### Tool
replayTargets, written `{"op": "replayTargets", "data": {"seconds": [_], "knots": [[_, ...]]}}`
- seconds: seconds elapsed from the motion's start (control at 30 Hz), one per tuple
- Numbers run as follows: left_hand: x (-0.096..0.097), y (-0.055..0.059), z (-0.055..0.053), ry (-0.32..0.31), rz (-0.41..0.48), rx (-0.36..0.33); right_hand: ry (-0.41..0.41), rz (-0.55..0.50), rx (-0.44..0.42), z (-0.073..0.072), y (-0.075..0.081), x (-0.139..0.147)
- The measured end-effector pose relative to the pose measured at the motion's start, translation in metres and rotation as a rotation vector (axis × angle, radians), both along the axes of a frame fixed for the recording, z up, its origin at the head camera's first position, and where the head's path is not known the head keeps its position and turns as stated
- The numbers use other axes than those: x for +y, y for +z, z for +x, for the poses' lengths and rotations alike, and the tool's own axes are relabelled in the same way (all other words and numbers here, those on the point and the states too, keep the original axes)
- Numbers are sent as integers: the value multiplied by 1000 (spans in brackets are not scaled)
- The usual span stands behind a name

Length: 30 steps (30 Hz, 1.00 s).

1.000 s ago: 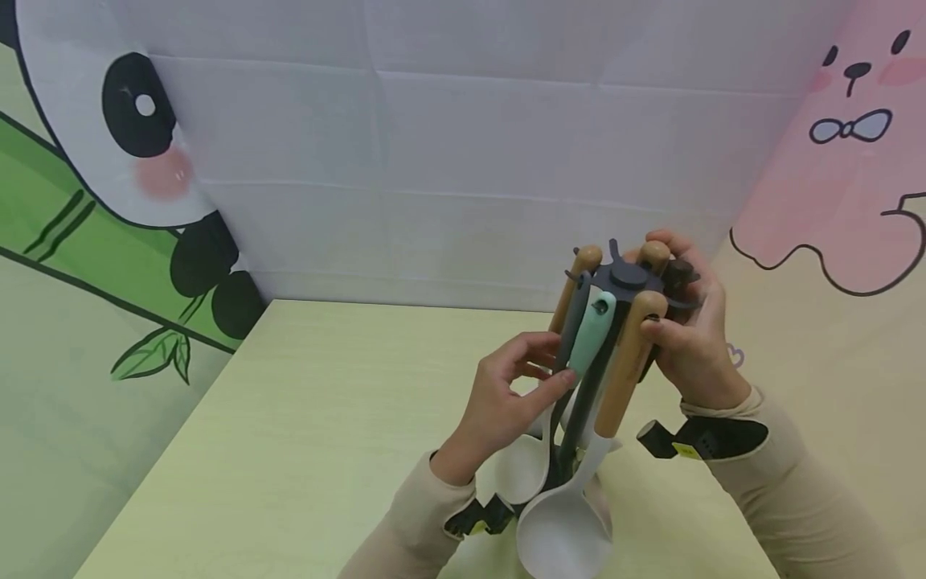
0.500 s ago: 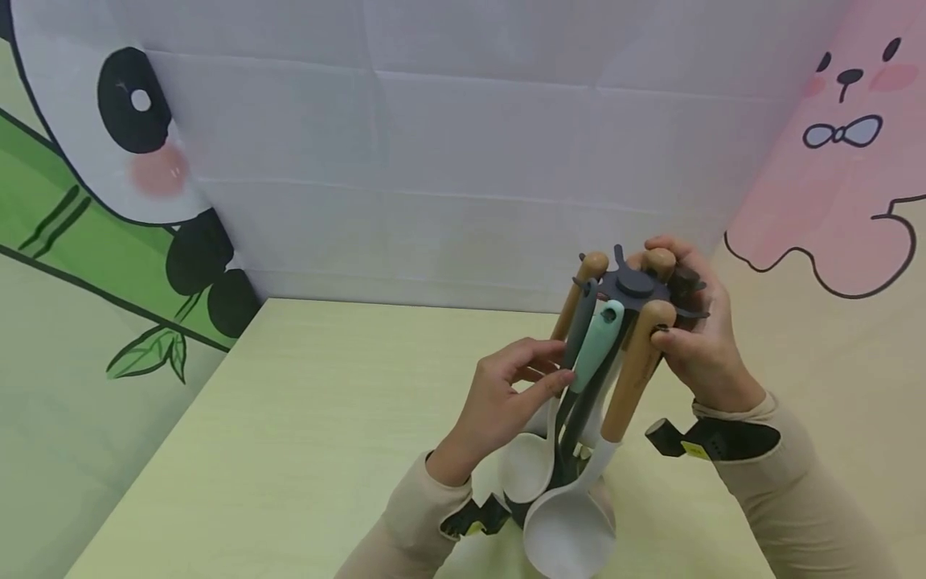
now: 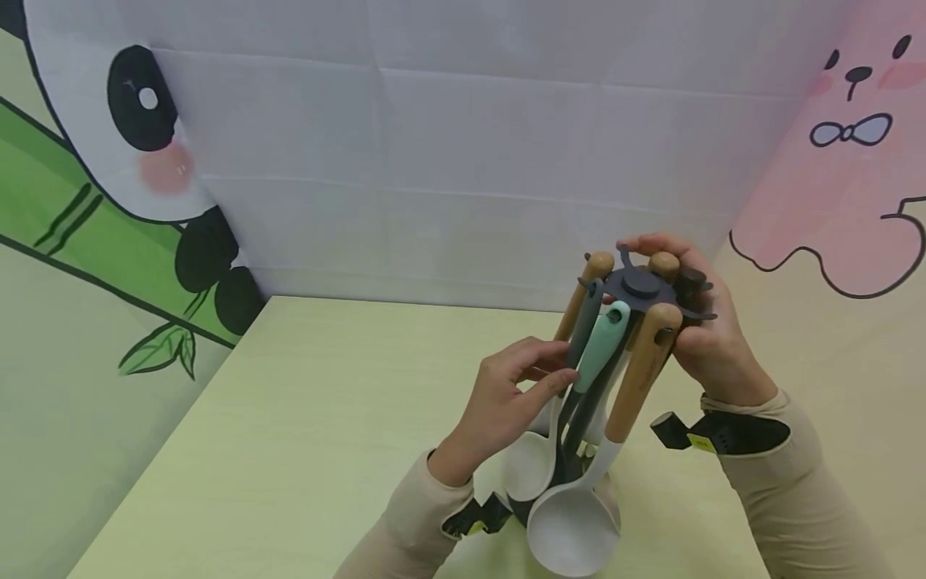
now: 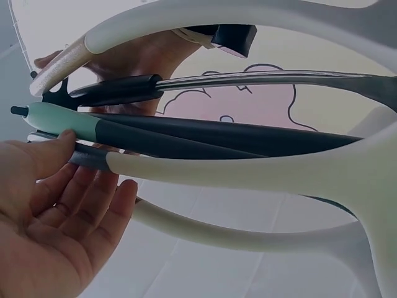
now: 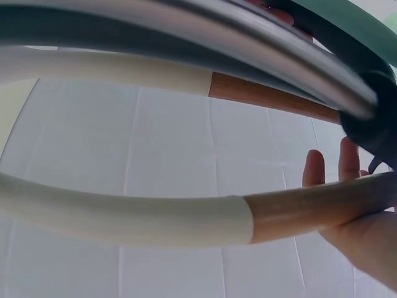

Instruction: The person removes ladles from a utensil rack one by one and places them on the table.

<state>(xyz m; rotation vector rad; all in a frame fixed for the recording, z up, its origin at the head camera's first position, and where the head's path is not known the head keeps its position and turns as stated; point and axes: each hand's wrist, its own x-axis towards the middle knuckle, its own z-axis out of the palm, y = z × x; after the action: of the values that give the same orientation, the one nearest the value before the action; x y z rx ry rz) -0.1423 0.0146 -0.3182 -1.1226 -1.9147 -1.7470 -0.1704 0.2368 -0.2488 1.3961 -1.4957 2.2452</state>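
Observation:
A dark grey rotating utensil stand (image 3: 640,283) with several kitchen tools hung round its top is tilted over the table. My left hand (image 3: 499,394) pinches the grey handle (image 3: 586,322) of a white ladle (image 3: 530,466), the thumb also close against a mint-green handle (image 3: 602,346). In the left wrist view, fingers (image 4: 87,192) lie under the grey handle. My right hand (image 3: 712,338) grips the stand's top from the far right side, partly hidden by handles. In front hangs a large white ladle (image 3: 575,531) with a wooden handle (image 3: 640,378).
The pale yellow table (image 3: 311,434) stretches to the left of the stand. A white cloth (image 3: 434,177) backs the table, with a cartoon panda (image 3: 94,137) on the left and a pink cartoon animal (image 3: 832,185) on the right.
The stand and its tools have shifted slightly to the right. My right thumb has slid off the front wooden handle's end, and its fingers reach further over the back. The left hand keeps its hold.

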Motion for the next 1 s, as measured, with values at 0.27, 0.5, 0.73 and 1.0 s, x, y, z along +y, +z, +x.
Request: {"op": "replayTargets", "data": {"seconds": [0.27, 0.5, 0.73, 1.0], "knots": [[-2, 3, 3, 35, -3, -25, -7, -14, 10, -3, 0, 1], [-5, 4, 5, 36, -8, -25, -35, -6, -59, 3, 4, -2], [-7, 3, 6, 45, 9, 3, -1, -26, -96, 4, 4, -5], [-9, 7, 6, 41, 19, 23, -7, -49, -85, 5, 4, -7]]}}
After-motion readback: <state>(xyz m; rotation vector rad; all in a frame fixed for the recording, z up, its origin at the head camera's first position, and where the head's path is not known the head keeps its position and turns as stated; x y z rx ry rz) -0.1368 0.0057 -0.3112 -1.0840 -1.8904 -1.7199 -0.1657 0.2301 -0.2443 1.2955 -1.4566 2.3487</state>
